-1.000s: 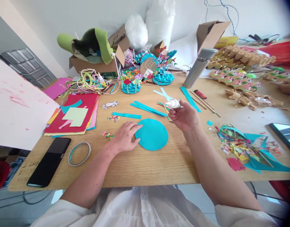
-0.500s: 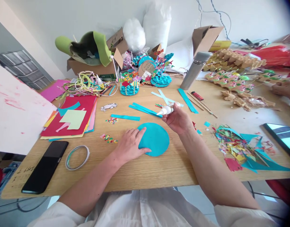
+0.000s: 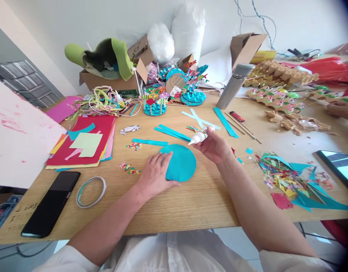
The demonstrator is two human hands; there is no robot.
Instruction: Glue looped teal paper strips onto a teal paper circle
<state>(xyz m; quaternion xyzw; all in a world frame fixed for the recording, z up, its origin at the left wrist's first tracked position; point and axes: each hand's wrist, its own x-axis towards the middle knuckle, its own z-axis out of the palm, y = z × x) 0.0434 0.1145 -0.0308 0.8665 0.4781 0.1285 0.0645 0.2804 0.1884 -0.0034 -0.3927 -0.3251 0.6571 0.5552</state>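
Disc [image 3: 184, 162] of blue paper, flat on the wooden table [image 3: 185, 209] in front of the person. Left hand [image 3: 156, 174]: palm down over the left part of the disc, thumb spread away from the forefinger and reaching along the lower edge. Right hand [image 3: 215, 146]: thumb and fingers closed around a white bottle [image 3: 200, 136], held tilted, nozzle pointing down and left, above the upper right of the disc (contact between nozzle and paper cannot be told). Beyond the disc: a short blue strip [image 3: 150, 142], crossed pale strips [image 3: 197, 118] and small confetti [image 3: 133, 146]. Left side: paper stack [image 3: 60, 155] with scraps on top, black phone [image 3: 51, 206], tape roll [image 3: 90, 206] just beside the phone. Right side: grey flask [image 3: 233, 88], upright but leaning in this view, thin sticks [image 3: 242, 125], a heap of cuttings [image 3: 284, 177]. Another person's hand [image 3: 342, 110] at the far right, near egg-carton pieces [image 3: 278, 99].
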